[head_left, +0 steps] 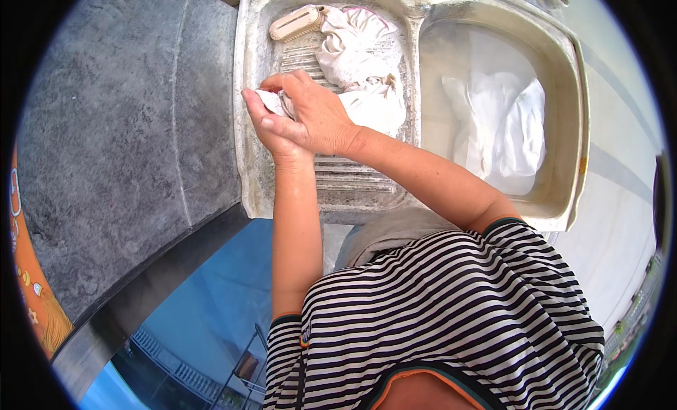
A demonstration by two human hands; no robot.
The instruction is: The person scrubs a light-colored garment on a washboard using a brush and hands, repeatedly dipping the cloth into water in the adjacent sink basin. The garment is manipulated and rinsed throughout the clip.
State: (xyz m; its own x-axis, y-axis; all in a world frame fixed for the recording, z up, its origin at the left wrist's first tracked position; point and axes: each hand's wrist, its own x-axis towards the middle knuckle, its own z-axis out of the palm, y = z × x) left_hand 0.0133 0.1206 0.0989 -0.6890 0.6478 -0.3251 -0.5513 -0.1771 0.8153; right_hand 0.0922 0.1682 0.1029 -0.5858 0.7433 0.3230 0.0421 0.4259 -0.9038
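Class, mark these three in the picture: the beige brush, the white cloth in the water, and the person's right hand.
Beige brush (295,23): head view, middle of its body.
White cloth in the water (496,121): head view, middle of its visible folds.
Right hand (317,117): head view, back of the hand.

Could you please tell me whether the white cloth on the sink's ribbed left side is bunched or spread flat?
Bunched: the white fabric cloth lies in gathered folds beside the beige oblong brush.

Can't read any text, label, number or sign. Can see only pale marks on the orange patterned surface (29,272), well to the left of the left hand (280,146); too small and warped to tell whether lettering.
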